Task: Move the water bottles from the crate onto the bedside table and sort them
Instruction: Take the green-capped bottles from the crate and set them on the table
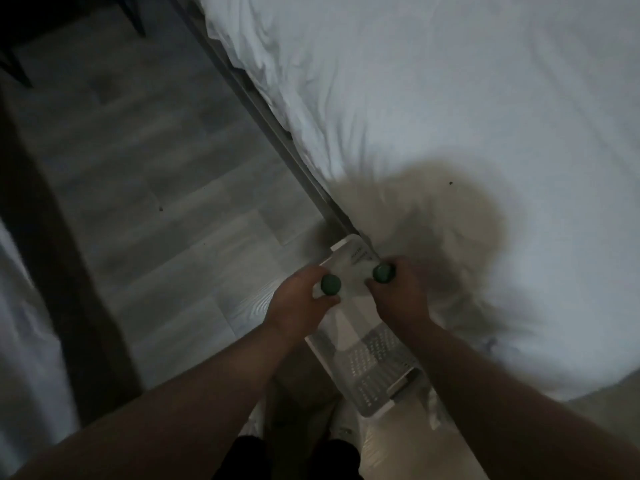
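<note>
A: Status?

B: Lower centre of frame: my left hand point(298, 301) wrapped around 1 green-capped bottle point(330, 285), right hand point(398, 292) around another point(382, 273), both over the white crate point(377, 386). Bedside table not in view, so sorting remains.

A: Room?

B: Dim. Grey plank floor point(166, 188) at left, white bed point(450, 98) upper right.

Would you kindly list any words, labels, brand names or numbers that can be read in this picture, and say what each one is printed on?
No text can be read here; the picture is dim and blurred.
Crate: dark marks on its far white part, near the bed edge, possibly print, too blurred to read.
Left bottle, in the left hand: only the green cap shows, no label visible.
Right bottle, in the right hand: likewise.
</note>
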`<state>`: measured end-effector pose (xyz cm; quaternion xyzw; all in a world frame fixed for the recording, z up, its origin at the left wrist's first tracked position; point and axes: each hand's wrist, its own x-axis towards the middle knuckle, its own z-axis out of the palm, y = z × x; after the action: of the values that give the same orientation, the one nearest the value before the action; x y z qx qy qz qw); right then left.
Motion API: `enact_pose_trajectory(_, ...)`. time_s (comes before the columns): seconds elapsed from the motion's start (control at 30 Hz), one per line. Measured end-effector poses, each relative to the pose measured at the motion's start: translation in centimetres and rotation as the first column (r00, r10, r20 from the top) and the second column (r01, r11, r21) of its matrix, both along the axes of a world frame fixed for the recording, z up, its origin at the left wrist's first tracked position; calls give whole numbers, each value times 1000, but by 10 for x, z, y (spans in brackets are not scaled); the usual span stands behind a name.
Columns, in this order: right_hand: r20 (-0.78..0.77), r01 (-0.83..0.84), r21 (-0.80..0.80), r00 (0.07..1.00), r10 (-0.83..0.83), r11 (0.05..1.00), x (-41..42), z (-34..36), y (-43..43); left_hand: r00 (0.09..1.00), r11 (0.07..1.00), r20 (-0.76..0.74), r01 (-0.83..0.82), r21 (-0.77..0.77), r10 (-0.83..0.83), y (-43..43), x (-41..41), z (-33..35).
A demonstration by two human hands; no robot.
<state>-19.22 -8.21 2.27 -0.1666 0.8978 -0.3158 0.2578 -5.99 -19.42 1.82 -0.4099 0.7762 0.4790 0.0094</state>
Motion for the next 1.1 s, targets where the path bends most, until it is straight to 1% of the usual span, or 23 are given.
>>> enact_pose_trajectory(0.07,-17,2,-27,1000,-2,1000,6,40,4,999,998,-28,-44,55,45,0,13,35)
enact_pose_trajectory(0.17,-35,3,-93,999,-7,996,21,108,0,991,993,-80,-107,60,111,-6,37,95)
enact_pose_trajectory(0.33,-16,-5,-191,1000,2,982,56,250,-29,963,981,-204,-158,110,178,-40,80,218)
enact_pose_trajectory(0.43,-37,-36,-227,999,29,973,90,339,-52,936,978,-287,-185,99,206,-72,118,304)
enact_pose_trajectory(0.53,-87,-139,-235,989,121,962,127,413,-73,907,976,-363,-213,44,214,-103,158,374)
enact_pose_trajectory(0.6,-106,-175,-286,983,150,942,149,454,-89,885,967,-408,-253,-13,225,-125,182,419)
enact_pose_trajectory(0.63,-72,-172,-321,985,157,931,158,470,-96,874,961,-425,-274,-35,234,-135,194,437)
enact_pose_trajectory(0.67,-3,-160,-359,985,170,919,167,483,-106,860,950,-433,-311,-29,268,-144,208,452)
enact_pose_trajectory(0.7,72,-134,-404,981,178,905,177,494,-117,831,933,-459,-360,-11,315,-153,223,467)
enact_pose_trajectory(0.77,146,-117,-465,967,207,878,197,510,-139,771,901,-513,-434,13,379,-171,251,491)
enact_pose_trajectory(0.83,159,-143,-503,954,254,852,215,524,-164,726,872,-538,-489,35,428,-185,276,512)
enact_pose_trajectory(0.93,150,-201,-546,932,331,813,231,539,-203,669,815,-572,-579,-1,475,-203,305,536)
enact_pose_trajectory(1.03,107,-270,-579,910,400,769,237,554,-243,647,773,-570,-633,-32,506,-222,325,549)
enact_pose_trajectory(1.1,121,-281,-628,886,448,725,239,561,-270,628,747,-560,-665,-24,541,-237,333,552)
